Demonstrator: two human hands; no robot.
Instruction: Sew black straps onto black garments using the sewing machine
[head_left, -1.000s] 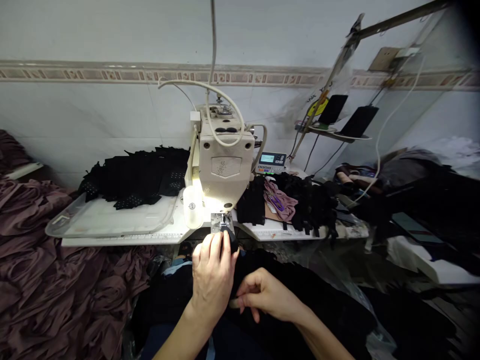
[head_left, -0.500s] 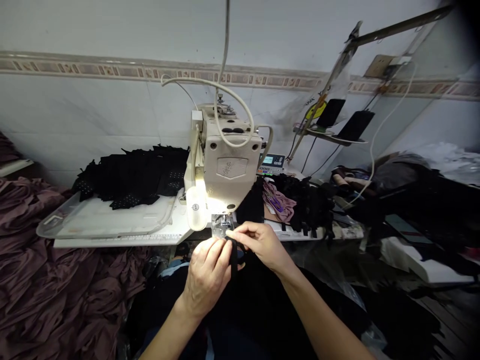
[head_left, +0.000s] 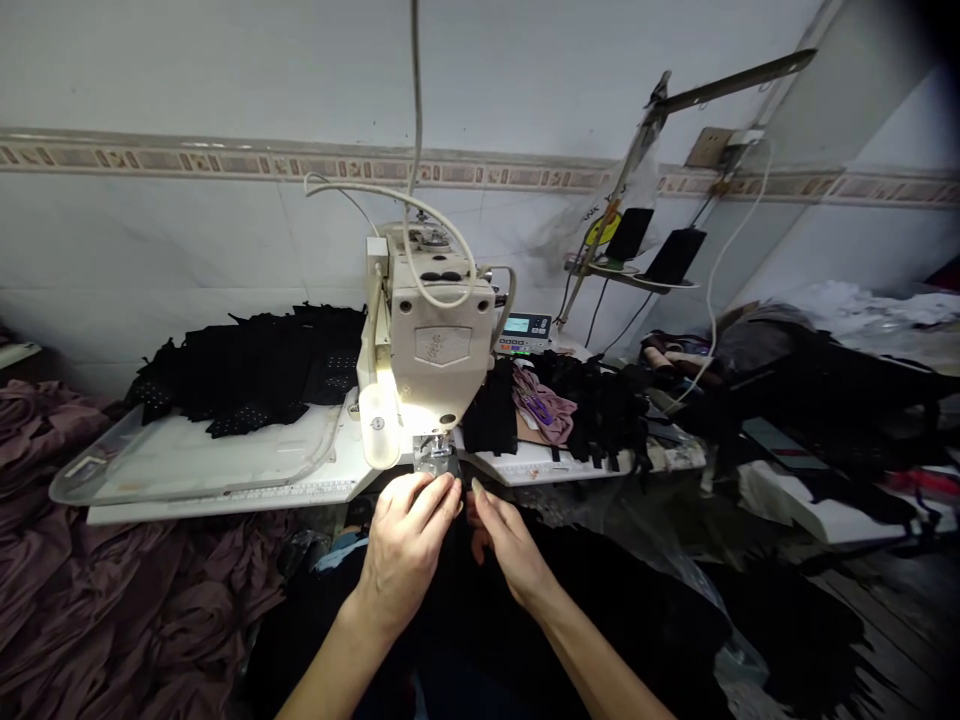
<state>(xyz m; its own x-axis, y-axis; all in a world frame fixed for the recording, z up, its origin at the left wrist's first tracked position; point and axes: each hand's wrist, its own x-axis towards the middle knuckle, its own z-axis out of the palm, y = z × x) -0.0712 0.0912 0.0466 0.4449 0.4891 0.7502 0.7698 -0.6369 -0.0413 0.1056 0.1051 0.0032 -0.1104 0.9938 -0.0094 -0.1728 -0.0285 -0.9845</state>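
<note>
We hold the black fabric (head_left: 455, 548) in front of the sewing machine (head_left: 442, 350), at the middle of the front edge of the white table (head_left: 300, 492). Our left hand (head_left: 409, 545) has its fingers drawn together and pinches this fabric just in front of the presser foot (head_left: 439, 448). Our right hand (head_left: 514, 550) is beside it, thumb extended and other fingers curled at the fabric; we cannot tell whether they grip it. The fabric spreads below both hands, where its folds merge in shadow.

Left of the machine, we see a clear tray (head_left: 217, 465) near the table's left front corner, its left end projecting past the table's edge. Black pieces (head_left: 247, 365), some dotted, lie on the tray's rear part. Mauve fabric (head_left: 135, 600) is heaped below the table's left front corner.

Right of the machine, black bundles (head_left: 607, 400) and a mauve cloth (head_left: 551, 405) lie on the table behind its right front edge. The control panel (head_left: 525, 332) stands behind them. Two black thread cones (head_left: 675, 257) rest on the stand (head_left: 637, 280) above the table's right rear part.
</note>
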